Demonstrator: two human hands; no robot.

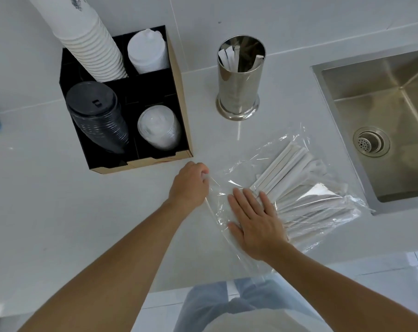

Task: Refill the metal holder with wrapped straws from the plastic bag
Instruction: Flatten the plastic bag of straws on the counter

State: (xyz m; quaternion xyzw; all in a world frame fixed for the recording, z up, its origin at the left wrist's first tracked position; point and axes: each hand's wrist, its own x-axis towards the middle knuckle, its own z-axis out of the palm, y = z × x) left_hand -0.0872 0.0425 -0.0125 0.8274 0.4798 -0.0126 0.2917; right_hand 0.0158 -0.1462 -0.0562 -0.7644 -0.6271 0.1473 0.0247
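A shiny metal holder [239,87] stands upright on the white counter, with a few wrapped straws [229,59] leaning inside it. A clear plastic bag [282,149] lies flat in front of it, filled with many white wrapped straws [296,173]. My left hand [190,185] pinches the bag's left edge with closed fingers. My right hand [253,219] rests flat on the bag's near part with fingers spread, pressing on the plastic beside the straw ends.
A black organiser [181,111] with stacked paper cups [88,37], white lids [146,52], black lids [96,116] and clear lids [158,127] stands to the left. A steel sink [385,121] is set into the counter at right. The counter's front edge runs just below my hands.
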